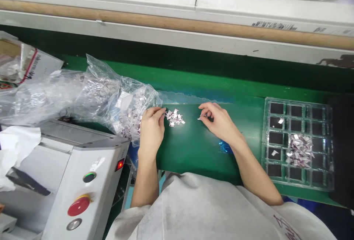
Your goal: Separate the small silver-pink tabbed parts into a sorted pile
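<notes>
A loose pile of small silvery-white flat parts lies on the green mat. At the pile's left edge is my left hand, thumb and forefinger pinched together; whatever is between them is too small to make out. My right hand is to the right of the pile, apart from it. A small silvery part sits in its finger pinch. To the right stands a clear compartment tray, with a heap of similar parts near its middle and single parts in two left compartments.
Clear plastic bags of similar parts lie left of my left hand. A grey machine with a red button stands at the lower left. A white ledge runs along the back. Some blue shiny material lies near my right forearm.
</notes>
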`<state>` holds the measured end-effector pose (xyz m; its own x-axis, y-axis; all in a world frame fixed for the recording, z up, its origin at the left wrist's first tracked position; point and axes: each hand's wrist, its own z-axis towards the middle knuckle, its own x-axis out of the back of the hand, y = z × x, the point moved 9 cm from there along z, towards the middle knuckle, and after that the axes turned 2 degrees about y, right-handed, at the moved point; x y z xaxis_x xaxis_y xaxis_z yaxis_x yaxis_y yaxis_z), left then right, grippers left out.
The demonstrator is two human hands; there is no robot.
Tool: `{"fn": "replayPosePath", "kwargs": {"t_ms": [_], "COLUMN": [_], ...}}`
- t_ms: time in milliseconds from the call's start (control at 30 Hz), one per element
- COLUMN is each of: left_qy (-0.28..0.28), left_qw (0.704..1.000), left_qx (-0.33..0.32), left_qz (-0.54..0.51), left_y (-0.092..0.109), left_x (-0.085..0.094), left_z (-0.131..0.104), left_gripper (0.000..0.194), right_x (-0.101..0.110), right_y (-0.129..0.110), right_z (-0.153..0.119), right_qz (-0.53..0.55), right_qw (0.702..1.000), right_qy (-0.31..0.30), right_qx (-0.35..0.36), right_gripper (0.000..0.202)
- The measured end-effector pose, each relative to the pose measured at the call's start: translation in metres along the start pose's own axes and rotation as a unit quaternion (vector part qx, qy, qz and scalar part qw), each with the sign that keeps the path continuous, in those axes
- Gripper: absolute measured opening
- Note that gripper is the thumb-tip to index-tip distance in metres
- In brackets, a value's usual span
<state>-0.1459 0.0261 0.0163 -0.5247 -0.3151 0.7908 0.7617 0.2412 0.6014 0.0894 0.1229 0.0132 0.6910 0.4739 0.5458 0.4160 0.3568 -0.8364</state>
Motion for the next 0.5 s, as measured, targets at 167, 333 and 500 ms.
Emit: {"fn": "replayPosePath", "kwargs": {"t_ms": [167, 333, 500], "left_qy": [-0.031, 0.025, 0.05], "left_qw": [0.999, 0.991, 0.924], "left_qx": [-0.004, 0.093, 0.189], "left_qz": [0.008, -0.095, -0.328], "left_y": [-0.005, -0.018, -0.015], "left_x": [-0.003, 0.013, -0.005], "left_z": [0.007, 0.002, -0.012], "left_gripper": [0.019, 0.012, 0.031], "right_x": [0.005, 0.055, 0.064], "right_y": [0.001, 0.023, 0.051], "right_z": [0.003, 0.013, 0.024], "right_qz": [-0.057, -0.14, -0.225], "right_qw": [0.998, 0.97, 0.953], "right_qy": [0.03, 0.2, 0.2], "right_qx": [0.012, -0.019, -0.044], "right_gripper": [0.03, 0.028, 0.03]}}
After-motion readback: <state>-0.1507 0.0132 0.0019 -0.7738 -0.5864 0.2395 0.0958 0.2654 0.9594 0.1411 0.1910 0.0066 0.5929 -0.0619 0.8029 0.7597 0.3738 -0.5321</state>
